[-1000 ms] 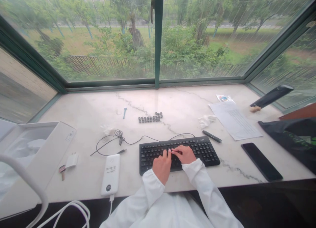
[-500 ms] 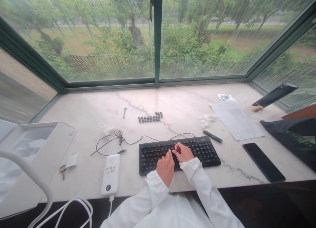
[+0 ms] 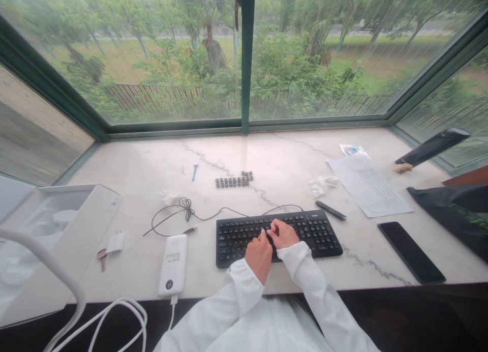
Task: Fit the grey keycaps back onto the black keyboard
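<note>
A black keyboard (image 3: 305, 235) lies on the marble sill in front of me, its cable looping off to the left. Both my hands sit close together over its middle keys. My left hand (image 3: 259, 254) is curled, with a fingertip pressed down among the keys. My right hand (image 3: 282, 234) is closed in a pinch right beside it, touching the left fingertip; whatever either hand holds is hidden. A short row of loose black keycaps (image 3: 233, 180) lies farther back on the sill.
A white power bank (image 3: 173, 264) and an open white box (image 3: 61, 240) are to the left. A pen (image 3: 331, 210), a paper sheet (image 3: 368, 186), a crumpled tissue (image 3: 322, 185) and a black phone (image 3: 410, 251) are to the right. A dark bag (image 3: 453, 214) is at the far right.
Both hands have shifted slightly toward the back of the keyboard and stay pressed together. The view has drifted a little; nothing else on the sill has moved.
</note>
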